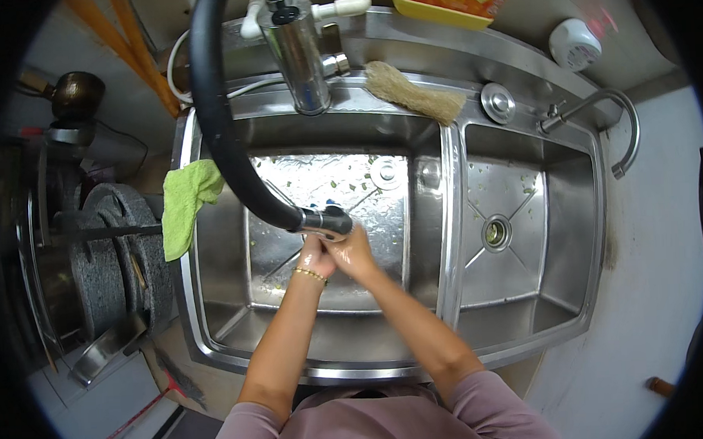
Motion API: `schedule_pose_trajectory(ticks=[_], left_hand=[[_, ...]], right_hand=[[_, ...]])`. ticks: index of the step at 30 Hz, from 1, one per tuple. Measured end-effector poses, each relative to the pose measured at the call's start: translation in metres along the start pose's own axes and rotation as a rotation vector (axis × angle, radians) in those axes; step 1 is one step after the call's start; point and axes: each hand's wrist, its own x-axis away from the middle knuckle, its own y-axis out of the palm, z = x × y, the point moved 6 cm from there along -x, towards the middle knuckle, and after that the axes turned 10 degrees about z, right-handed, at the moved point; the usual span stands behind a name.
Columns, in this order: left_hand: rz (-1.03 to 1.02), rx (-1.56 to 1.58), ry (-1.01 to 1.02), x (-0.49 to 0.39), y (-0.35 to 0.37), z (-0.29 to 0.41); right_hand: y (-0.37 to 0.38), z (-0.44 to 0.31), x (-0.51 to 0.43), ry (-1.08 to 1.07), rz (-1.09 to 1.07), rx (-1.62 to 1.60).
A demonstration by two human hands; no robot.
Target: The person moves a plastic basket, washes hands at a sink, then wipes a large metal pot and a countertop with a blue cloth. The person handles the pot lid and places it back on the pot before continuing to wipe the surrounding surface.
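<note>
Both my hands are close together over the large left basin of a stainless steel sink [345, 343], under the head of a black faucet [326, 222]. My left hand [316, 257], with a beaded bracelet at the wrist, looks wet. My right hand [353, 252] touches or overlaps it; its upper fingers are partly behind the faucet head. Whether either hand holds anything is hidden. Small green scraps lie on the wet basin floor, with a round metal drain cover [386, 172] at its back right.
A green cloth [189, 206] hangs over the left rim. A loofah [413, 93] and a metal strainer [498, 103] lie on the back ledge. The small right basin has an open drain [496, 233] and a curved tap [593, 100]. Grey pans [98, 277] stand at the left.
</note>
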Motion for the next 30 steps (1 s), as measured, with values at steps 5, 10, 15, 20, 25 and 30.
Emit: schedule_pose_trajectory(ticks=[5, 10, 15, 20, 25, 30], left_hand=[[-0.117, -0.082, -0.029, -0.015, -0.009, -0.025], [0.07, -0.267, 0.116, -0.015, -0.01, -0.041], [-0.105, -0.26, 0.047, 0.0, 0.014, -0.03], [-0.039, -0.035, -0.243, -0.003, -0.012, -0.043], [-0.361, 0.152, -0.528, -0.049, 0.008, -0.055], [-0.004, -0.075, -0.343, -0.07, 0.017, -0.063]], right_hand=[[-0.011, -0.017, 0.015, 0.176, -0.163, 0.196], [-0.037, 0.018, -0.016, 0.321, 0.168, 0.323], [-0.015, 0.031, -0.019, 0.308, -0.118, 0.325], [-0.026, -0.005, -0.02, -0.204, 0.036, 0.339], [-0.043, -0.016, 0.009, -0.053, -0.146, 0.086], [-0.079, -0.052, 0.028, -0.024, -0.16, 0.077]])
